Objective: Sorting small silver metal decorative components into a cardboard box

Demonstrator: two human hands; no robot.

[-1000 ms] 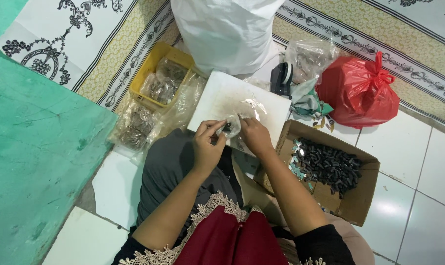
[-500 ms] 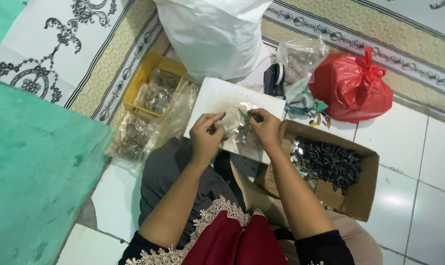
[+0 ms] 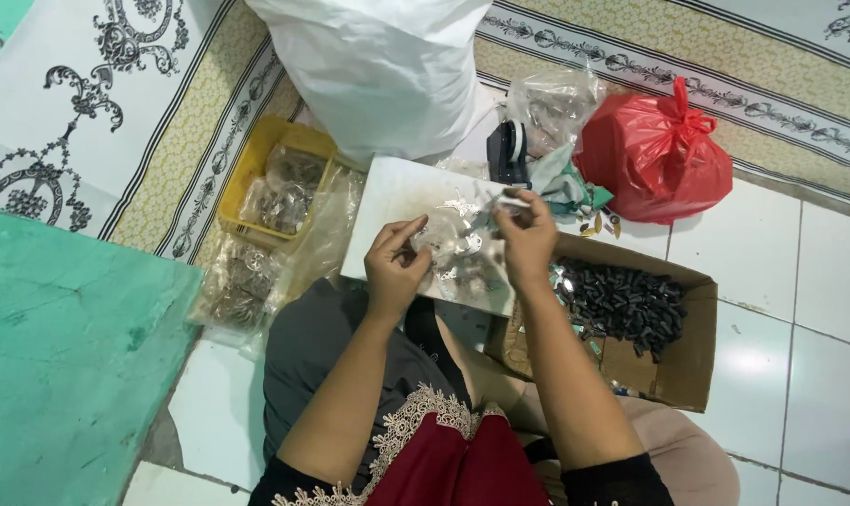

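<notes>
1 head view, steeply down, near hands [image 3: 462, 253]

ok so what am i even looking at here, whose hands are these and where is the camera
There is no machine here. The camera sits on a person's head and looks straight down, so the two bare arms that reach up from the bottom edge are that person's own. They sit on a tiled floor with a white board in front of them. Both hands work a small clear plastic bag over the board: the left hand pinches near one side, the right hand pinches the top. To the right lies a cardboard box of small dark pieces. To the left is a yellow tray of filled clear bags. Beyond lie a big white sack and a red plastic bag.
</notes>
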